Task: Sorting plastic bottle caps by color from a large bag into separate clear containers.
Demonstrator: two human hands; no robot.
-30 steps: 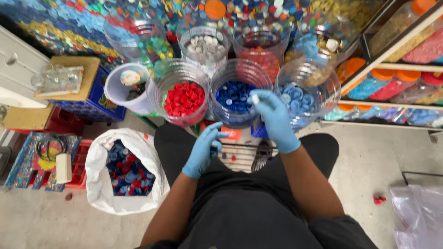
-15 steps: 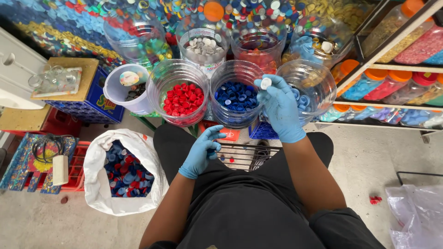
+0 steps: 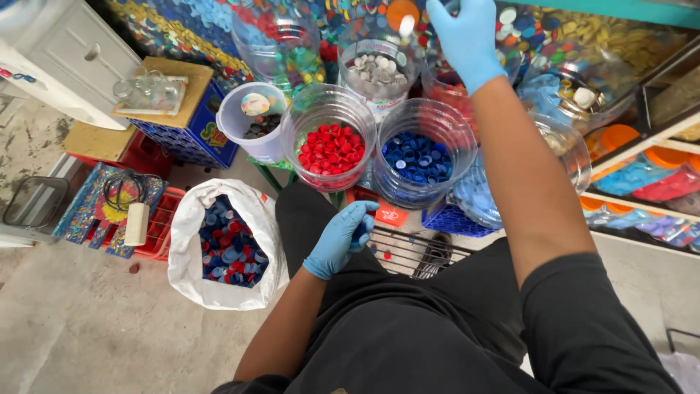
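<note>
A moment before our right hand (image 3: 467,40) hovered by the jar of blue caps (image 3: 423,157), but now it stretched past it, fingers pinching a white cap (image 3: 407,25) over the jar of grey caps (image 3: 378,67), while our left hand (image 3: 339,239), nearer us, stayed curled around more caps.

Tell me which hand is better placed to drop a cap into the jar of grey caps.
Right. The right hand is raised beside the jar of grey caps, with a white cap at its fingertips. The left hand is low, near the lap.
</note>
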